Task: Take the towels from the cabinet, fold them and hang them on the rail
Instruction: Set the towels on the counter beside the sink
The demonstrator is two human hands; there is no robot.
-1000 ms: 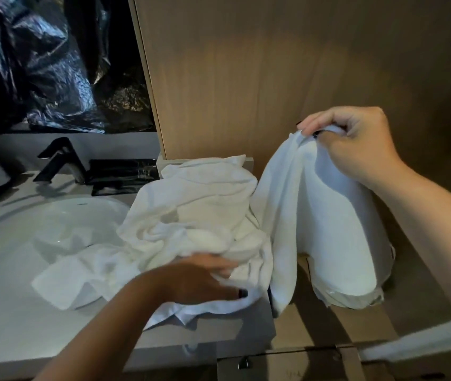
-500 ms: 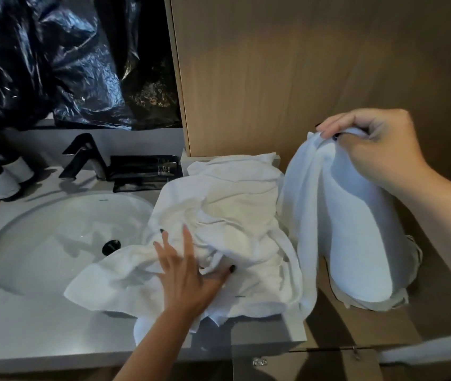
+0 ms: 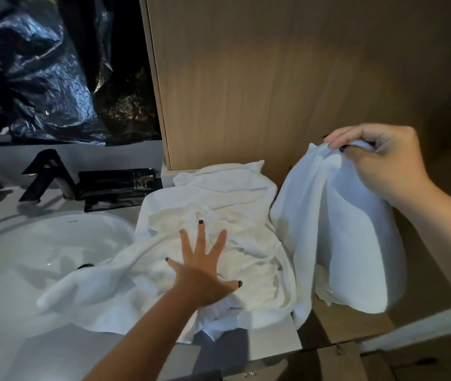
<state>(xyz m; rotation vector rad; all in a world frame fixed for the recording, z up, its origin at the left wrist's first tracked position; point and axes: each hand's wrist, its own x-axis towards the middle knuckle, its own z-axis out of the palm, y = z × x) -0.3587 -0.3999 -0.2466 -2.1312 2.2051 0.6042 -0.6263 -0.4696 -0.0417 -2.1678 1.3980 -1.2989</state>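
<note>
A crumpled white towel [image 3: 218,204] lies heaped on the grey counter [image 3: 271,338], one end trailing into the sink. My left hand [image 3: 202,266] lies flat on the heap with its fingers spread. My right hand [image 3: 378,160] pinches the top edge of a second white towel [image 3: 339,229] and holds it up at the right of the counter, so that it hangs down in a cone beside the wooden cabinet wall [image 3: 273,92]. No rail is in view.
A white oval sink [image 3: 40,251] fills the left of the counter, with a black tap [image 3: 46,174] and a black tray [image 3: 117,184] behind it. Black plastic sheeting [image 3: 40,64] covers the wall above. A pale strip [image 3: 417,323] crosses the lower right.
My left hand has slid up onto the heap and spread its fingers flat on it. My right hand keeps its hold on the hanging towel at about the same height.
</note>
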